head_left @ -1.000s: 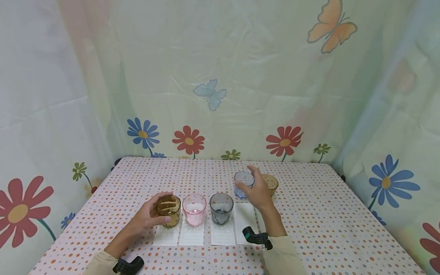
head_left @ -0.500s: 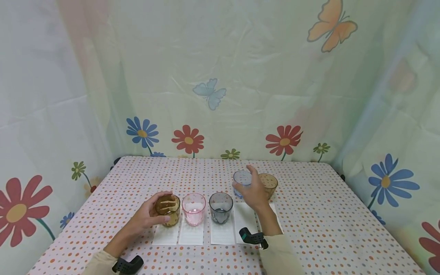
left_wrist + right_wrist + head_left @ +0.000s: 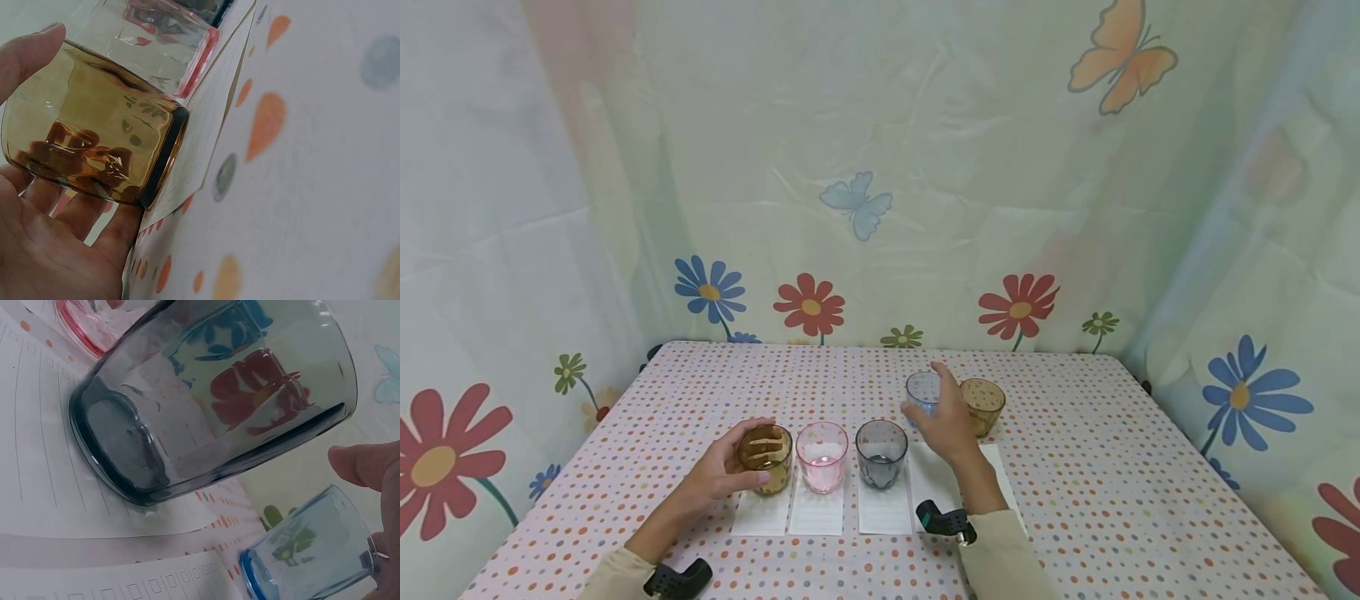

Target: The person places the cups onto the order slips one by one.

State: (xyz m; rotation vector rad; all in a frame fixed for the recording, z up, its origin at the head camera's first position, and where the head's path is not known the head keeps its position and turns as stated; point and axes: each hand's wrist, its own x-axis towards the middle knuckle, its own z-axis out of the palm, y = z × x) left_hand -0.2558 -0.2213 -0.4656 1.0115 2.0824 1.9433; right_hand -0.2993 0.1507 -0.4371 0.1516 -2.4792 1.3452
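Observation:
My left hand grips an amber glass, thumb on the near side and fingers round the far side. In the left wrist view, the amber glass stands upright with its base at a paper sheet. My right hand is spread around a blue glass farther back, partly hiding it. In the right wrist view, the thumb stands apart from the blue glass, while the other fingers show at its far edge.
A pink glass and a grey glass stand between the hands on lined paper sheets. A second amber glass stands right of my right hand. The dotted tablecloth ends at a flowered curtain.
My right hand has shifted left, uncovering more of the second amber glass and hiding more of the blue glass, which also shifts slightly left. My left hand keeps its grip.

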